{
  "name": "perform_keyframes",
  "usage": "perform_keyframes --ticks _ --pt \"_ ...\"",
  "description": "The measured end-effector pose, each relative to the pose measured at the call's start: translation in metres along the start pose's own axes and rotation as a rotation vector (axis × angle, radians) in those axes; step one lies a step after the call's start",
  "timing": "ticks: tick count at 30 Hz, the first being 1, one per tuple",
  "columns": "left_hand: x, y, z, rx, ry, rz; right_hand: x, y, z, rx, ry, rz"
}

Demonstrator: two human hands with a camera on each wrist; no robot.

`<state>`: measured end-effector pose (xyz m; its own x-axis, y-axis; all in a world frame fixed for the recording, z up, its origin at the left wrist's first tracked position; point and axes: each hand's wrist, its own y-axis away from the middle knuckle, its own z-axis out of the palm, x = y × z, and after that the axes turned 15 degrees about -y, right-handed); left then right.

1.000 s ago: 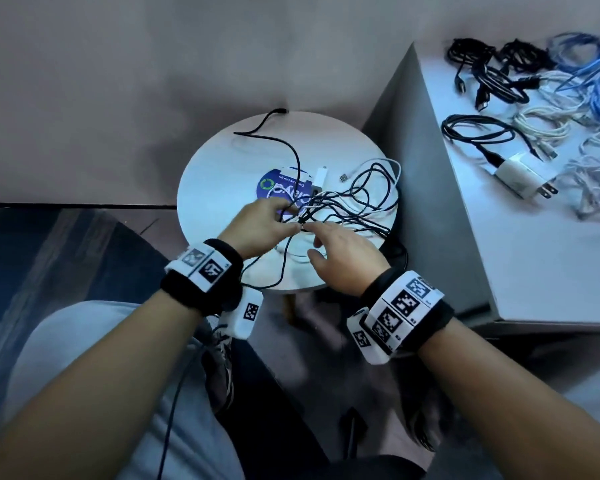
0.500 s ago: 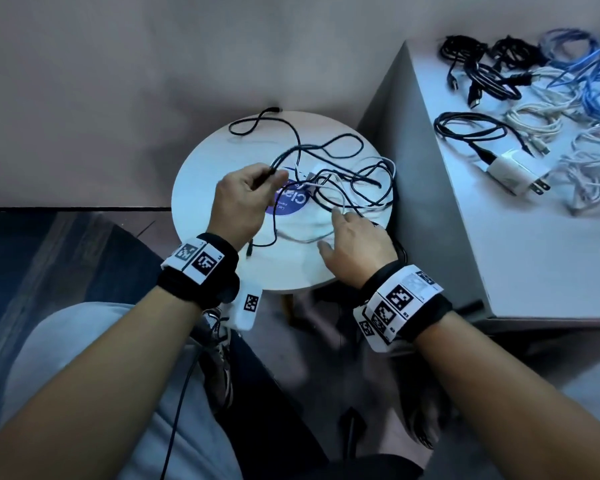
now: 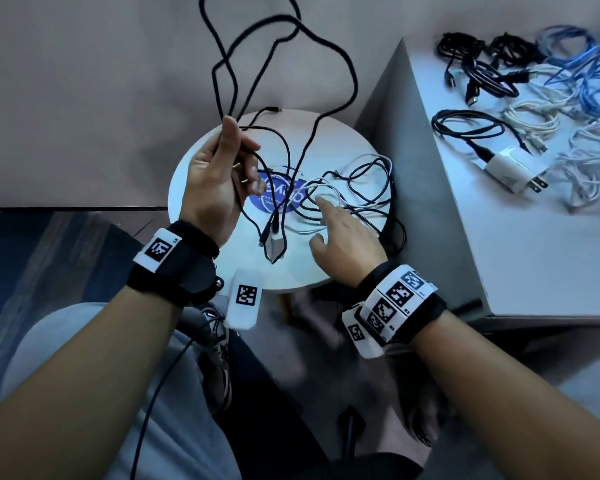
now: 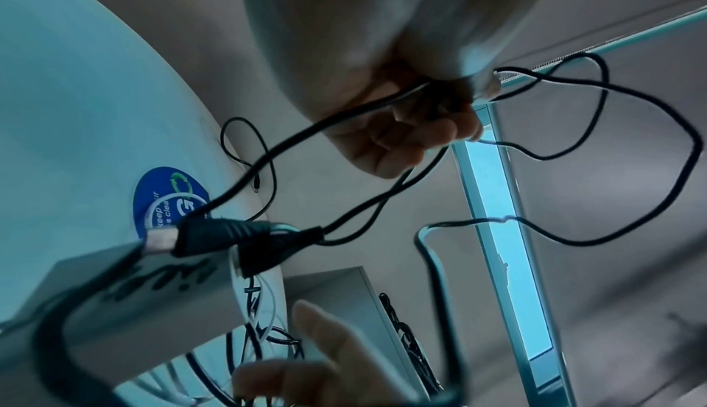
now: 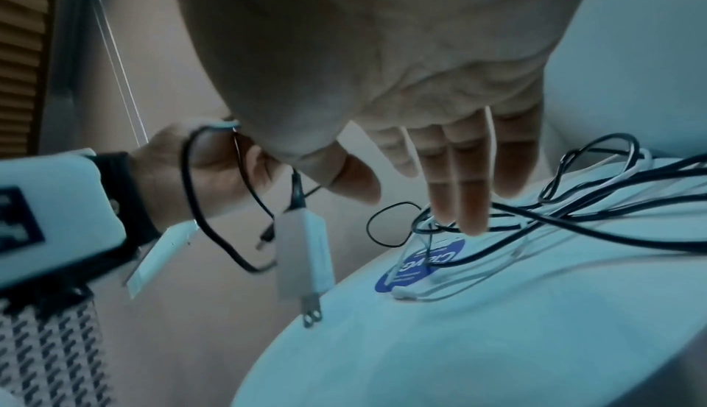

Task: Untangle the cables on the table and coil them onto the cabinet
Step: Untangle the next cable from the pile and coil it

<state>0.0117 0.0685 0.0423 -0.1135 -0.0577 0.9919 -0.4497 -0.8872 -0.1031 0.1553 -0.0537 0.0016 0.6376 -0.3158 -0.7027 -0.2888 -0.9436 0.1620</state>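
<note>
My left hand (image 3: 219,178) is raised above the round white table (image 3: 309,271) and grips a black cable (image 3: 308,142). Its loops rise high above the fist. In the left wrist view the fingers (image 4: 421,123) curl round the strands. A white charger adapter (image 3: 274,244) hangs from this cable just over the table, prongs down (image 5: 311,317). My right hand (image 3: 343,233) lies flat with straight fingers. Its fingertips (image 5: 470,223) press on the tangle of black and white cables (image 3: 357,188) on the table.
A grey cabinet (image 3: 534,265) stands right of the table. On it lie coiled black cables (image 3: 465,124), white and blue cables (image 3: 596,74) and a white charger (image 3: 510,169). A blue sticker (image 3: 274,199) marks the table's middle. My knees are below.
My left hand has risen from table level, pulling the black cable's loops up high and lifting the white adapter off the table. My right hand has stayed on the tangle.
</note>
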Motion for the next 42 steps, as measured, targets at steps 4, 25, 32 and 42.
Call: perform_keyframes --ticks 4,25,32,42 --pt "-0.001 0.001 0.002 -0.053 0.051 -0.050 -0.014 0.002 -0.001 -0.076 -0.476 -0.062" --pt "-0.029 -0.012 -0.011 0.052 -0.753 -0.234 -0.007 -0.011 -0.047 0.140 -0.440 0.133" --pt "-0.020 0.007 0.007 -0.069 -1.311 -0.226 -0.022 -0.004 -0.050 0.142 -0.820 0.115" --pt "0.007 0.032 0.028 -0.429 -0.518 -0.155 -0.039 0.014 -0.035 -0.077 -0.419 -0.147"
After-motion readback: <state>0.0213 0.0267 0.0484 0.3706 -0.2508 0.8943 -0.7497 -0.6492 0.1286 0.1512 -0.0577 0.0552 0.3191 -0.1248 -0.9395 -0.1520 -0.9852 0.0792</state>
